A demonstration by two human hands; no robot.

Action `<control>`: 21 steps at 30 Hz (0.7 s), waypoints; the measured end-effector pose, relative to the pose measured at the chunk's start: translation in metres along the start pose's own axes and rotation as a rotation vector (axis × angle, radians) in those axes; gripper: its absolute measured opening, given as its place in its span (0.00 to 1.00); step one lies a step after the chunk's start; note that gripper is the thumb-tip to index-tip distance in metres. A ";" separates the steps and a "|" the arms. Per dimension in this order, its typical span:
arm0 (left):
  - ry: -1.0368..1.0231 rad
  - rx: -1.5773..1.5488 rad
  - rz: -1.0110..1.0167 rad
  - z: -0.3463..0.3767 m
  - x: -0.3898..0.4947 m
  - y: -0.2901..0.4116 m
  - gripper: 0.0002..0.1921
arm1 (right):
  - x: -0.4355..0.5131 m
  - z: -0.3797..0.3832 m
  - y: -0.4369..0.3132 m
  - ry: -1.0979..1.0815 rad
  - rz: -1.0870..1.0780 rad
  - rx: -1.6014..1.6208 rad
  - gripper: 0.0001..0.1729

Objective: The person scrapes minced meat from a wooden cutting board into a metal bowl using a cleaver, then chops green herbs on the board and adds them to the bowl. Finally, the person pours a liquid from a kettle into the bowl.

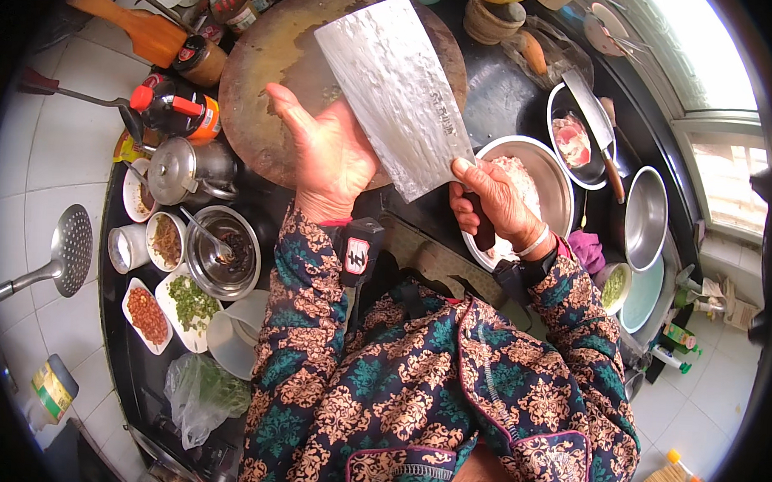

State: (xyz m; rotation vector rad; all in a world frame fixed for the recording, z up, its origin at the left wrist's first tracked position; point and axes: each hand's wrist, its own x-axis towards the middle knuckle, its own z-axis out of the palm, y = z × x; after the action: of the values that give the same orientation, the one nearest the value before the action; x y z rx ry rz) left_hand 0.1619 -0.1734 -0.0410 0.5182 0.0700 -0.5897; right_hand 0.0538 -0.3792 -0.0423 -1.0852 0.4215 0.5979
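Observation:
My right hand (499, 203) grips the dark handle of a broad steel cleaver (397, 95), which is held up over a round wooden chopping board (257, 90). My left hand (335, 153) is palm up beside and partly behind the blade, thumb and fingers apart; whether its hidden fingertips touch the blade I cannot tell. Below and right of the cleaver, a steel bowl (560, 196) holds pale pink minced meat (522, 175), partly hidden by my right hand. Farther right, a second knife (588, 111) lies across a bowl with a piece of raw meat (570, 140).
To the left stand a metal pot (171, 170), a soy sauce bottle (180, 109), a steel bowl of dark sauce (223, 254), chopped green onion (192, 301) and a dish of peanuts (146, 315). An empty steel bowl (646, 218) stands right, by the window.

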 end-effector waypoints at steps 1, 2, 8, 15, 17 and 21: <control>0.007 0.013 -0.001 0.003 0.000 -0.002 0.69 | 0.001 -0.001 0.000 -0.007 -0.004 0.008 0.21; -0.014 0.065 0.016 0.005 -0.001 -0.004 0.69 | 0.001 -0.001 -0.001 0.005 -0.005 0.002 0.21; -0.020 0.001 -0.042 0.003 -0.003 -0.015 0.67 | 0.006 -0.001 -0.001 0.019 -0.038 0.015 0.21; -0.049 -0.104 -0.117 -0.007 -0.008 -0.029 0.66 | 0.013 0.002 -0.005 0.046 -0.080 -0.001 0.19; -0.064 -0.132 -0.133 -0.007 -0.009 -0.030 0.66 | 0.015 0.002 -0.007 0.051 -0.086 -0.008 0.19; -0.020 -0.109 -0.118 -0.007 -0.012 -0.035 0.67 | 0.020 0.002 -0.012 0.055 -0.104 -0.024 0.19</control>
State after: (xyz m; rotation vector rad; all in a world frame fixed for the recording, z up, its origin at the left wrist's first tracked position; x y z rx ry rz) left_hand 0.1332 -0.1883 -0.0597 0.4041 0.1138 -0.7022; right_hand 0.0770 -0.3768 -0.0449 -1.1413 0.4036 0.4828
